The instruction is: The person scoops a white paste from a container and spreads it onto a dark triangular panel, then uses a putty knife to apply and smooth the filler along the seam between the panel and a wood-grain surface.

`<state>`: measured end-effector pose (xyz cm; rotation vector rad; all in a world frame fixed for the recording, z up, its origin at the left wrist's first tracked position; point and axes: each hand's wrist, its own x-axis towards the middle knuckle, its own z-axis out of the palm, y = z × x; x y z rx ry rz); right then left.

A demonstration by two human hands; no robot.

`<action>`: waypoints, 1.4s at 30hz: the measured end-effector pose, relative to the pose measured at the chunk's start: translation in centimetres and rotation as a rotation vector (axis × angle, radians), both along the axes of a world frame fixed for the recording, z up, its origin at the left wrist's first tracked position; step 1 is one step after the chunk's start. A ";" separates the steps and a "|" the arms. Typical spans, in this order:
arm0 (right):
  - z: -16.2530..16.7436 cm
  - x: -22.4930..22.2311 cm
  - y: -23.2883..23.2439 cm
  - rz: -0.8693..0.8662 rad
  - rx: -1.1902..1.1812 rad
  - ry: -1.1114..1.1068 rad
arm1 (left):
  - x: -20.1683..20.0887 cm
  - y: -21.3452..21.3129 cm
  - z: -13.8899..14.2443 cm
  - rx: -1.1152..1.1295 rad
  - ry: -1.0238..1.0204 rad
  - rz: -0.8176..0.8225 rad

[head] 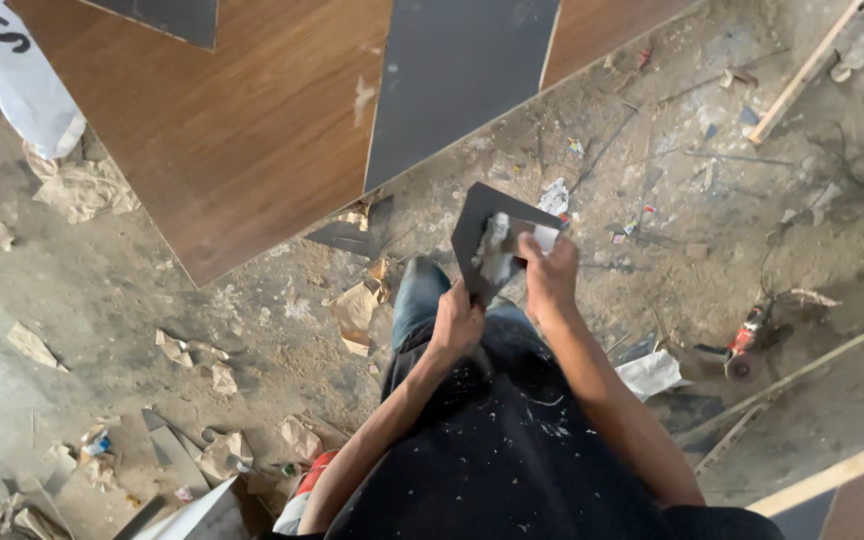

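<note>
1. While the person stands on the dusty concrete floor (132, 300), the left hand (457, 325) is closed around the lower edge of a flat, dark grey, angular board offcut (477, 225), held out in front of the body above the floor.
2. Smears of pale grey putty (495, 250) sit on the face of that offcut.
3. The right hand (549, 275) is curled shut on a small tool with a pale blade (544, 238), which rests against the offcut's right side; what kind of tool it is cannot be told.
4. Below the hands show the person's blue jeans leg (417, 300) and dark, paint-flecked shirt (502, 450).
5. Ahead lies a large brown wood-grain laminate panel (222, 130), with a long dark grey strip (452, 80) laid across it.
6. To the right, well apart from the hands, a red angle grinder (747, 345) lies on the floor near a thin wooden batten (802, 370).
7. Crumpled brown paper scraps (357, 310) are scattered to the left.
</note>
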<state>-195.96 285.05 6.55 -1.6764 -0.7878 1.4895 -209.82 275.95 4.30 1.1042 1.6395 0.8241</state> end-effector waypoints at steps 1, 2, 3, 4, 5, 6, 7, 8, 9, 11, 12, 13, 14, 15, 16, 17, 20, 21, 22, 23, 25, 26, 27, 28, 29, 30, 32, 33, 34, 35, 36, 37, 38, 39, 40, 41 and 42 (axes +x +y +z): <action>0.6 0.0 1.1 0.124 0.113 -0.262 | 0.3 1.3 -0.3 -0.086 0.001 0.031; 1.1 -0.1 2.2 0.291 0.376 -0.450 | 0.4 2.6 -0.5 -0.050 -0.017 0.050; 1.6 -0.2 3.2 0.459 0.643 -0.634 | 0.4 4.1 -0.7 -0.012 -0.038 0.064; 1.9 -0.5 4.4 0.629 0.919 -0.812 | 0.2 5.9 -0.8 0.034 -0.059 0.077; 2.0 -0.7 5.9 0.706 0.894 -0.772 | -0.3 7.8 -0.9 -0.009 -0.111 0.095; 1.9 -0.8 7.8 0.780 0.867 -0.734 | -1.1 9.8 -0.9 -0.053 -0.165 0.108; 1.8 -1.0 9.6 0.855 0.838 -0.697 | -1.7 11.7 -0.9 -0.096 -0.221 0.122; 1.5 -1.3 11.7 0.756 0.803 -0.728 | -2.5 13.8 -0.8 -0.097 -0.219 0.098; 1.2 -1.6 13.9 0.653 0.766 -0.763 | -3.3 15.9 -0.7 -0.098 -0.221 0.067; 0.8 -2.1 17.3 0.617 0.742 -0.778 | -4.4 19.3 0.1 -0.110 -0.228 0.023; 0.7 -2.4 18.7 0.690 0.773 -0.753 | -4.7 20.7 0.4 -0.106 -0.226 0.022; 0.3 -3.1 20.3 0.754 0.838 -0.719 | -5.5 22.9 0.4 -0.071 -0.207 0.028; 0.2 -3.2 22.1 0.741 0.688 -0.696 | -6.1 24.7 0.6 -0.018 -0.259 0.022; 0.3 -3.4 23.4 0.742 0.528 -0.661 | -6.4 25.8 0.9 0.020 -0.308 0.029; 0.5 -3.7 24.5 0.748 0.342 -0.613 | -6.8 26.7 1.1 0.033 -0.354 0.039; 0.7 -4.1 25.6 0.719 0.439 -0.646 | -7.1 27.6 1.2 -0.004 -0.328 0.028; 1.9 -5.3 29.0 0.706 0.673 -0.691 | -7.8 29.8 1.0 -0.072 -0.265 -0.004; 2.4 -5.8 30.2 0.789 0.712 -0.637 | -8.2 30.5 0.8 -0.082 -0.234 0.032; 2.8 -6.3 31.2 0.890 0.749 -0.564 | -8.4 30.9 0.8 -0.103 -0.197 0.090; 3.2 -6.8 32.3 0.888 0.570 -0.398 | -8.7 31.5 0.7 -0.097 -0.201 0.121; 3.6 -7.9 33.9 0.832 0.481 -0.404 | -8.9 32.8 0.7 -0.079 -0.229 0.135; 3.7 -8.4 34.4 0.781 0.580 -0.565 | -8.9 33.5 0.8 -0.063 -0.218 0.148; 3.8 -8.8 34.8 0.716 0.685 -0.729 | -8.8 34.3 0.9 -0.041 -0.207 0.151; 3.7 -9.1 35.0 0.810 0.765 -0.713 | -8.7 35.0 1.1 -0.009 -0.195 0.140; 3.7 -9.3 35.2 0.893 0.850 -0.710 | -8.6 35.8 1.3 -0.063 -0.210 0.178; 3.6 -9.3 35.4 0.973 0.936 -0.714 | -8.7 36.4 1.5 -0.111 -0.229 0.211; 3.4 -9.1 36.0 1.081 1.016 -0.679 | -8.8 37.3 1.9 -0.126 -0.400 0.289; 3.4 -8.8 36.6 1.088 0.951 -0.684 | -9.0 37.6 2.1 -0.095 -0.542 0.341; 3.4 -8.5 37.4 1.091 0.879 -0.689 | -9.1 37.8 2.3 -0.069 -0.684 0.388; 3.3 -8.1 38.3 1.091 0.808 -0.698 | -9.3 38.0 2.5 -0.107 -0.635 0.372; 3.2 -8.0 39.3 1.036 0.759 -0.741 | -9.4 38.2 2.6 -0.144 -0.584 0.362; 3.1 -7.9 40.6 0.982 0.709 -0.783 | -9.6 38.4 2.7 -0.181 -0.534 0.353; 2.9 -7.9 41.4 0.924 0.660 -0.826 | -9.7 38.7 2.8 -0.179 -0.509 0.349; 2.6 -8.1 42.2 0.909 0.555 -0.734 | -9.8 39.0 2.8 -0.177 -0.477 0.343; 2.3 -8.3 42.8 0.888 0.453 -0.640 | -9.9 39.3 2.7 -0.174 -0.443 0.334; 2.0 -8.8 43.3 0.868 0.355 -0.546 | -10.0 39.7 2.6 -0.152 -0.376 0.333; 1.7 -9.2 43.6 0.881 0.327 -0.502 | -10.1 40.0 2.4 -0.135 -0.312 0.340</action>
